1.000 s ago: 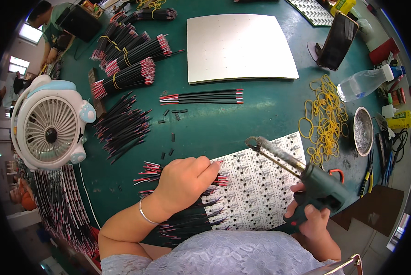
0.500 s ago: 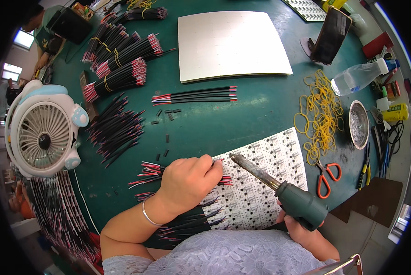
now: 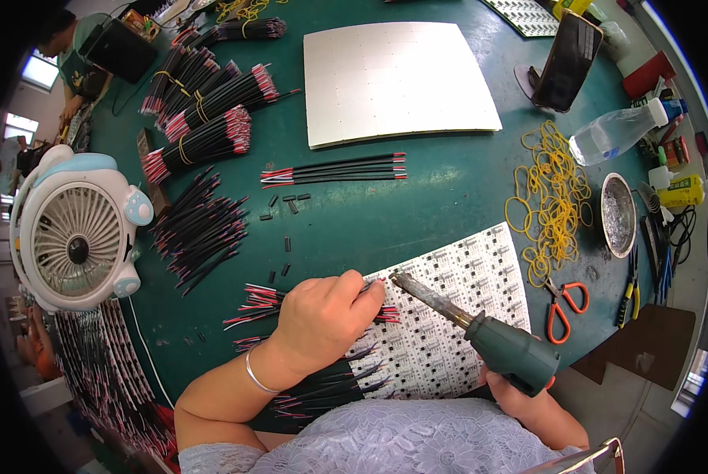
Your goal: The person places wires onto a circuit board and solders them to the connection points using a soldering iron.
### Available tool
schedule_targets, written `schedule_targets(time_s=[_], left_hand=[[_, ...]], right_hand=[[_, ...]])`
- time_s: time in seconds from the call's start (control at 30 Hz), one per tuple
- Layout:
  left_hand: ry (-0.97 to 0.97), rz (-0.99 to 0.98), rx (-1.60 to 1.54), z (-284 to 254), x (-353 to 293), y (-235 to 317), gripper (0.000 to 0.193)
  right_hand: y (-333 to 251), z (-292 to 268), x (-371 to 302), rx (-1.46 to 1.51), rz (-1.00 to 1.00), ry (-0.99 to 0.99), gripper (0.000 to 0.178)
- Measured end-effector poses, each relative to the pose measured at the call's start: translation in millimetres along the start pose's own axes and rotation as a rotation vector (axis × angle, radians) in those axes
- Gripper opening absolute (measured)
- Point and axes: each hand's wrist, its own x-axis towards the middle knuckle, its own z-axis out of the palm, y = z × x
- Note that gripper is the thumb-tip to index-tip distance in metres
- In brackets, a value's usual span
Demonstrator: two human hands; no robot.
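My left hand (image 3: 322, 316) is closed in a pinch on a wire at the left edge of a white circuit board panel (image 3: 480, 292). A small red tip shows by its fingertips; the rest of that wire is hidden. Closed round the dark green handle of a soldering iron (image 3: 512, 353), my right hand (image 3: 520, 395) is partly covered by it. The iron's tip is over the panel's upper left corner, close to my left fingertips. Black wires (image 3: 322, 387) with bared ends run onto the panel's lower left edge. Loose red and black wire ends (image 3: 259, 304) stick out beside my left hand.
Beyond lie a white panel (image 3: 401, 83), a row of wires (image 3: 334, 168), wire bundles (image 3: 208, 146) and a loose pile (image 3: 200, 229). A fan (image 3: 77, 237) stands left. Rubber bands (image 3: 555, 197), orange-handled cutters (image 3: 559, 308), a metal bowl (image 3: 618, 215), bottle (image 3: 619, 134) and phone (image 3: 569, 63) are right.
The soldering iron has shifted slightly left with my right hand, bringing its tip nearer my left fingertips. My left hand has hardly moved and keeps its pinch.
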Motion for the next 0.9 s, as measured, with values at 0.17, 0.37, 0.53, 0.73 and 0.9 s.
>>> schedule_targets(time_s=[0.17, 0.37, 0.53, 0.73, 0.9], left_hand=[[-0.003, -0.001, -0.006, -0.9, 0.0, 0.0, 0.021], [-0.021, -0.01, 0.006, -1.4, -0.2, 1.3, 0.023], [-0.014, -0.017, 0.003, 0.0, -0.7, 2.2, 0.022], [-0.024, -0.018, 0.028, -1.4, 0.0, 2.6, 0.021], [-0.028, -0.014, 0.033, -1.3, 1.9, 2.8, 0.021]], right_hand=[[3.9, -0.8, -2.7, -0.111, 0.046, -0.024, 0.028], [7.0, -0.6, -0.6, -0.137, 0.033, -0.05, 0.031], [5.7, -0.9, -0.3, -0.192, 0.002, -0.065, 0.034], [2.4, 0.1, 0.7, -0.17, -0.041, -0.04, 0.034], [10.3, -1.3, 0.2, -0.269, -0.186, -0.048, 0.029]])
